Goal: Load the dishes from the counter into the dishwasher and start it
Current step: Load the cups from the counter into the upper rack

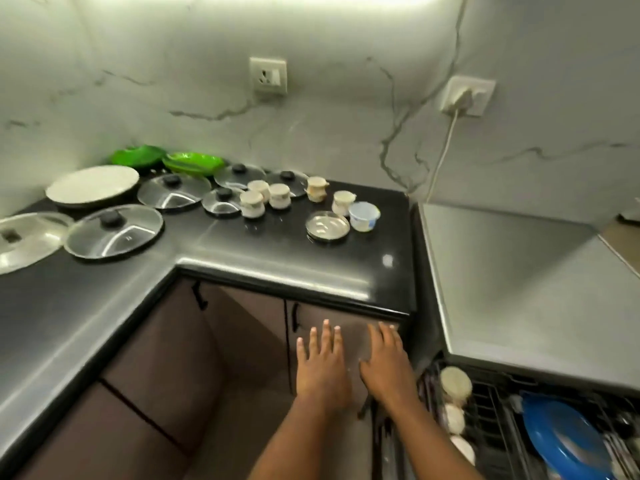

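My left hand (322,365) and my right hand (386,363) hover side by side below the counter edge, fingers straight and spread, holding nothing. On the black counter (242,251) lie several glass lids (114,232), a white plate (91,185), green dishes (192,162), several small cream cups (251,202), a steel dish (327,226) and a white tub (363,215). The dishwasher's pulled-out rack (491,420) at lower right holds cream cups (455,381) and a blue plate (564,441).
A steel lid (24,239) lies at the far left. The grey dishwasher top (519,282) adjoins the counter on the right. A plug and cable (460,98) hang from a wall socket. Brown cabinet doors (242,341) are below the counter.
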### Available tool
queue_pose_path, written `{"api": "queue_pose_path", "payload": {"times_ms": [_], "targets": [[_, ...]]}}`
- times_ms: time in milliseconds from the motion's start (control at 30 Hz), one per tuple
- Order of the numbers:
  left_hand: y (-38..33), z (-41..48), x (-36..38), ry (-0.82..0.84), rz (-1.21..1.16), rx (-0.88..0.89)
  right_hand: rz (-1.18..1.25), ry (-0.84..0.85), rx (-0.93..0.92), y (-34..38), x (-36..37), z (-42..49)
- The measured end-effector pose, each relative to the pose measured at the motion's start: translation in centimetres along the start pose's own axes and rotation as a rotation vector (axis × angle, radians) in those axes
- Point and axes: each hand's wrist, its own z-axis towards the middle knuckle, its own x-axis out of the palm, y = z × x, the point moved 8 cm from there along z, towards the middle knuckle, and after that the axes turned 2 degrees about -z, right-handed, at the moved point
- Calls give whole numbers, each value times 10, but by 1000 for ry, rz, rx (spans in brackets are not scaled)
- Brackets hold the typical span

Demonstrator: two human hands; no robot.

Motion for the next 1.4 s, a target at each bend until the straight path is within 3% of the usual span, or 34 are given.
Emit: {"api": "queue_pose_path", "payload": {"times_ms": [267,800,967,1133,1400], "targets": [[132,48,-76,-51,-12,-75,102,-9,-94,135,3,72],[270,175,-131,-13,-31,-207,404,65,-106,241,14,260],[297,240,-146,87,-97,-258,480,86,-65,261,18,343],[320,280,-144,346,-160,-292,583,98,-50,275,26,407],[316,305,-145,488,-54,-407,768,125,-93,288,48,435]]}}
